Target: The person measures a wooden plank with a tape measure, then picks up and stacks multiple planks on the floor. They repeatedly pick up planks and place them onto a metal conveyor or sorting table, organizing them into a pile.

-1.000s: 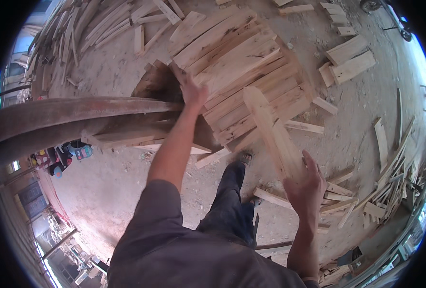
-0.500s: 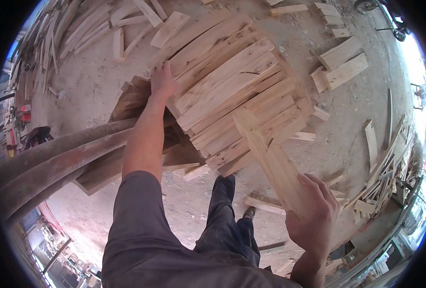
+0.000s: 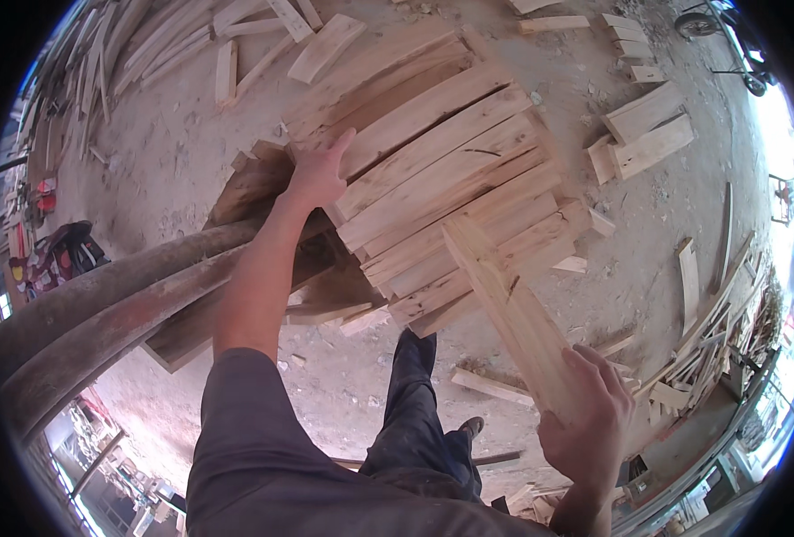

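A wide stack of rough-sawn planks (image 3: 455,134) lies in front of me, its boards side by side. At its left end is my left hand (image 3: 319,174), touching the board ends, with one digit stretched out over the wood and the others partly hidden. My right hand (image 3: 586,407) is closed around the near end of a loose pale board (image 3: 513,309), thumb on one side and fingers over the far edge. This board slants away from me, and its far end overlaps the near right boards of the stack.
Thick curved pipes (image 3: 137,277) run in from the left to the stack. Short offcuts (image 3: 647,130) lie at the right, with scrap wood (image 3: 719,331) heaped beyond. Long slats (image 3: 137,45) are piled far left. My leg (image 3: 410,385) stands close to the stack.
My left hand has shifted right and nearer along the board ends, its digit now extended. A sunken gap shows among the far boards. My right hand keeps its grip on the board.
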Demonstrator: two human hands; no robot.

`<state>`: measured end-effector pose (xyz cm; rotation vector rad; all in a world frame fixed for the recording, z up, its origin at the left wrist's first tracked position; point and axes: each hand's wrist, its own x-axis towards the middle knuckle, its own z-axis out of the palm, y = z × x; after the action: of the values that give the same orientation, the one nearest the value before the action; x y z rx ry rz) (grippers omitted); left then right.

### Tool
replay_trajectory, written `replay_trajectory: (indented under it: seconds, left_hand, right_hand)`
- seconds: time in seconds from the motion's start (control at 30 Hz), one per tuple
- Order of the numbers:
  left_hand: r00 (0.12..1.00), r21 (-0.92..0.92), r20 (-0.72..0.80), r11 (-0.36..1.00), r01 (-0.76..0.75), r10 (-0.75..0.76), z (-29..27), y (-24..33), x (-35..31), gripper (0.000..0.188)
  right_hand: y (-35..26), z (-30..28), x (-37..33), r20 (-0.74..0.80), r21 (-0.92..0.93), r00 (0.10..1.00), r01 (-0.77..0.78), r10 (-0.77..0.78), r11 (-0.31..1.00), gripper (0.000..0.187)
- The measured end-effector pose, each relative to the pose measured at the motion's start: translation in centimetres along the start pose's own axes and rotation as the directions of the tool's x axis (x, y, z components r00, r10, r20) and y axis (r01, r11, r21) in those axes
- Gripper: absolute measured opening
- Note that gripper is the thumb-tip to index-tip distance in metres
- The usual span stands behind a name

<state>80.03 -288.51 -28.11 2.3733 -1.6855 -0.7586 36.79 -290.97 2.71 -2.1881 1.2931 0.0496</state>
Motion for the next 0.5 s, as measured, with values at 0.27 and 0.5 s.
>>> replay_trajectory:
  seconds: [0.27,0.5]
  left_hand:
    - [0.995,-0.495,-0.054,0.867,0.050,-0.089,-4.5,0.3,-1.4,0.102]
    - [0.979,-0.979,0.153,0.112,0.169,-0.134,-2.9,6.4,-13.0,0.102]
  right_hand:
    - [-0.6,1.3,-1.4,0.040,-0.010,0.998,-0.048,0.048,0.999,0.064]
    - [4.2,3.4,-5.9,0.185,0.161,0.952,-0.275,0.245,0.948,0.072]
